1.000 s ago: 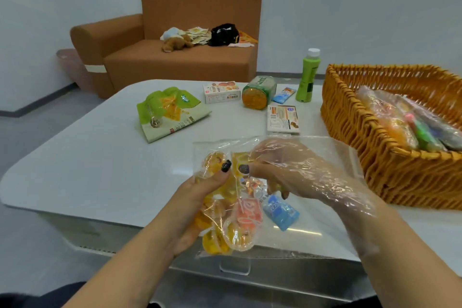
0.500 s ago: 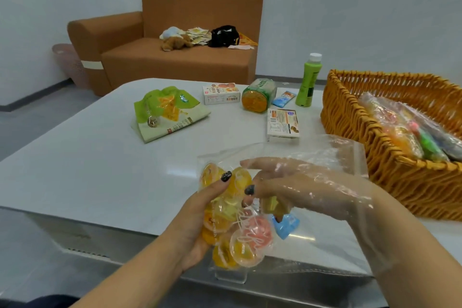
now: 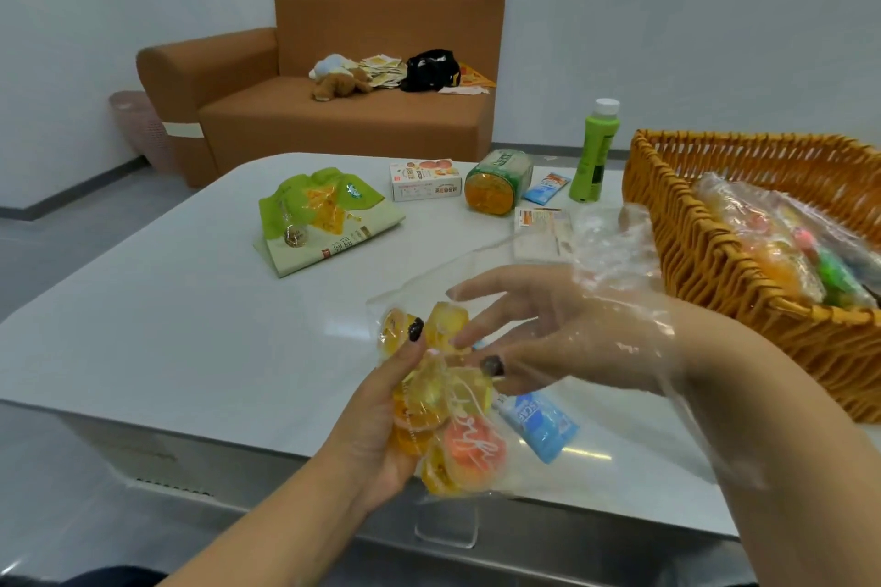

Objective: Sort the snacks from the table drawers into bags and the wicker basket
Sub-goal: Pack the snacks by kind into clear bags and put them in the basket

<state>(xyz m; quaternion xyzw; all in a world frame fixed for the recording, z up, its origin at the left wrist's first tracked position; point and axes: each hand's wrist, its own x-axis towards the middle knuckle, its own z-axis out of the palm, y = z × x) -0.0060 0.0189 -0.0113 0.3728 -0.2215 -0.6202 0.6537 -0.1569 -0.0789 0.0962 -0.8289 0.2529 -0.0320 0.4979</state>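
Near the surface's front edge, the left hand (image 3: 381, 424) pinches a clear bag (image 3: 476, 434) of jelly cups, right hand (image 3: 548, 343) spread inside it (half-done, apparently): filled bags lie in the wicker basket (image 3: 705, 272), loose snacks (image 3: 329, 219) wait far left.

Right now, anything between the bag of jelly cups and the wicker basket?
Nothing on the table blocks it. The clear bag is held in the left hand, with the right hand inside it; the wicker basket sits right, open-topped, only its near wall to clear.

Clear plastic bag (image 3: 615, 253) w/ yellow and orange jelly cups (image 3: 457, 424) + blue packet (image 3: 541, 425) bunched at bottom, mouth open upward over table's near edge. Wicker basket (image 3: 715, 262) at right on table, holding filled clear bags (image 3: 782, 243).
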